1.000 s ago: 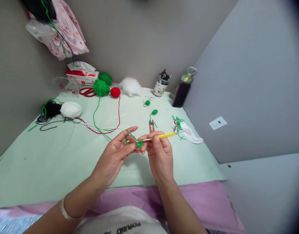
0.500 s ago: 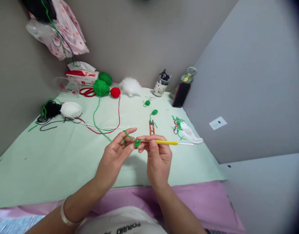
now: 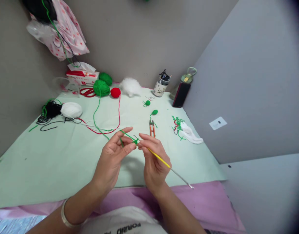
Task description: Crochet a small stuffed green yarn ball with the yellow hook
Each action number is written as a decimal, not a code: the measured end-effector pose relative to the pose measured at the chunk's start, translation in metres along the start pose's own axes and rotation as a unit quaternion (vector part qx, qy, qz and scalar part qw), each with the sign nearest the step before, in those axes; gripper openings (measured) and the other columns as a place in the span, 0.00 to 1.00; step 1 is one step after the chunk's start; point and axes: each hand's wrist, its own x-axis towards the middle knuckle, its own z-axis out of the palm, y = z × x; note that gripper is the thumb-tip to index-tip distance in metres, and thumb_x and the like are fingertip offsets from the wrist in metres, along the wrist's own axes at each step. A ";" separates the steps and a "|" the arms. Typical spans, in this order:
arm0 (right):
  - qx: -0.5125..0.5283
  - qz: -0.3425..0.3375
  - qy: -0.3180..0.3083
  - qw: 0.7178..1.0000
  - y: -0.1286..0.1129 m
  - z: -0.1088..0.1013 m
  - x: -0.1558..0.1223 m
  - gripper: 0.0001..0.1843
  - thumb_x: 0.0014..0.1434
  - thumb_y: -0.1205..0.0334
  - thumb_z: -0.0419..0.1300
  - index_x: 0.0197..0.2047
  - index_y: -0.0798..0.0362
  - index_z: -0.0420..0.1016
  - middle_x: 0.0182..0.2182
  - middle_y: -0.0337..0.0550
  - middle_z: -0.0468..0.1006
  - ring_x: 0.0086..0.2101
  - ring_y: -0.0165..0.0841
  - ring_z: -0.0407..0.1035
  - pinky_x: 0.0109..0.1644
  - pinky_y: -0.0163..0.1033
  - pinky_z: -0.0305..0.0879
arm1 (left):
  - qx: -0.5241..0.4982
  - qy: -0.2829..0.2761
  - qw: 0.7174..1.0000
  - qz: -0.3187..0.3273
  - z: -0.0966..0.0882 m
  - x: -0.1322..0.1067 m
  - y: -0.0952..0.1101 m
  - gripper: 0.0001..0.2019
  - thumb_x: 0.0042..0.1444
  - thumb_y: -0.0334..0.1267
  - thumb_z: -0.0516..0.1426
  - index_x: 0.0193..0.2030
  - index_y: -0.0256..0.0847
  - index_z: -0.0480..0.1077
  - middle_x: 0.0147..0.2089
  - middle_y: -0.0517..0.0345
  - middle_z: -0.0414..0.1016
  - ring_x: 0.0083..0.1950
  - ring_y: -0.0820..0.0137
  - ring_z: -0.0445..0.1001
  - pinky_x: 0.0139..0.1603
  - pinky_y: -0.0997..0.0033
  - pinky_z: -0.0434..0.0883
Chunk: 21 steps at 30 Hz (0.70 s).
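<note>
Between the thumb and a finger of my left hand (image 3: 112,156) is a small piece of green crochet work (image 3: 135,141). Green yarn (image 3: 127,134) runs over the raised index finger and trails back to a green yarn ball (image 3: 101,87). My right hand (image 3: 155,162) grips a crochet hook (image 3: 159,157) by its yellow handle, its metal far end slanting down to the right. The hook's tip is at the green piece; whether it passes through a stitch is too small to tell. Just beyond the right hand lie orange-handled thread snips (image 3: 152,128).
Behind the hands are a red yarn ball (image 3: 115,92), white stuffing (image 3: 130,86) and two small green pieces, one a green oval (image 3: 154,112). Left: white yarn (image 3: 71,110), black yarn (image 3: 52,110), red scissors (image 3: 87,92). Right: yarn scraps (image 3: 178,125), a phone (image 3: 181,94), a cup (image 3: 160,87).
My right hand has tilted the crochet hook from nearly level to a slant, its rear end swinging down toward me. The right index finger has lifted and straightened. The left hand has shifted slightly left.
</note>
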 end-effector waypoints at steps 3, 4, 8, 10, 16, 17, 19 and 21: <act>0.008 0.011 -0.008 1.000 0.000 0.000 0.001 0.15 0.68 0.70 0.57 0.49 0.42 0.81 0.43 0.45 0.83 0.45 0.38 0.76 0.44 0.47 0.75 | 0.008 0.000 1.000 0.009 -0.002 0.000 0.000 0.22 0.55 0.34 0.68 0.57 0.48 0.74 0.34 0.66 0.72 0.40 0.75 0.71 0.49 0.76 0.67; 0.024 0.020 -0.007 0.999 0.000 0.000 0.003 0.15 0.68 0.70 0.57 0.48 0.42 0.81 0.42 0.43 0.83 0.43 0.37 0.76 0.43 0.46 0.75 | 0.010 -0.002 1.000 0.009 -0.003 0.000 0.000 0.23 0.55 0.33 0.68 0.58 0.48 0.74 0.34 0.66 0.72 0.40 0.75 0.71 0.49 0.76 0.67; 0.081 0.071 0.017 0.994 -0.004 0.002 0.009 0.12 0.69 0.68 0.58 0.44 0.44 0.82 0.39 0.41 0.82 0.34 0.32 0.75 0.38 0.41 0.74 | -0.010 -0.033 0.999 -0.018 -0.004 0.000 0.002 0.22 0.57 0.33 0.66 0.59 0.49 0.73 0.35 0.66 0.71 0.41 0.75 0.71 0.51 0.75 0.67; 0.088 0.082 0.028 0.992 -0.003 0.002 0.009 0.12 0.68 0.67 0.58 0.43 0.44 0.83 0.39 0.41 0.83 0.34 0.32 0.75 0.38 0.41 0.74 | -0.031 -0.048 0.998 -0.035 -0.003 0.001 0.003 0.21 0.58 0.33 0.66 0.59 0.48 0.74 0.36 0.65 0.71 0.41 0.74 0.72 0.51 0.74 0.68; 0.056 0.050 0.010 0.997 0.000 -0.001 0.008 0.11 0.68 0.65 0.59 0.44 0.44 0.83 0.42 0.43 0.85 0.43 0.38 0.77 0.47 0.47 0.75 | -0.057 -0.052 0.994 -0.077 -0.003 0.002 0.005 0.22 0.57 0.33 0.66 0.59 0.44 0.74 0.38 0.62 0.74 0.38 0.75 0.72 0.47 0.74 0.71; 0.069 0.052 0.005 0.996 0.000 -0.002 0.008 0.10 0.68 0.65 0.59 0.44 0.44 0.83 0.42 0.43 0.85 0.42 0.37 0.78 0.46 0.47 0.75 | -0.058 -0.057 0.993 -0.084 -0.004 0.003 0.006 0.23 0.57 0.33 0.66 0.60 0.44 0.74 0.38 0.61 0.74 0.38 0.75 0.73 0.46 0.74 0.71; 0.104 0.071 -0.010 0.992 0.000 -0.004 0.010 0.10 0.69 0.63 0.58 0.44 0.44 0.82 0.40 0.42 0.85 0.38 0.35 0.78 0.41 0.44 0.75 | -0.053 -0.063 0.993 -0.088 -0.005 0.003 0.008 0.23 0.57 0.33 0.65 0.60 0.43 0.74 0.38 0.60 0.75 0.38 0.74 0.73 0.46 0.74 0.71; 0.120 0.096 -0.026 0.988 -0.001 -0.007 0.014 0.10 0.70 0.62 0.57 0.43 0.46 0.81 0.39 0.42 0.83 0.34 0.33 0.77 0.39 0.42 0.75 | -0.042 -0.061 0.994 -0.078 -0.006 0.003 0.010 0.23 0.57 0.33 0.65 0.60 0.44 0.74 0.38 0.61 0.74 0.38 0.73 0.72 0.46 0.73 0.71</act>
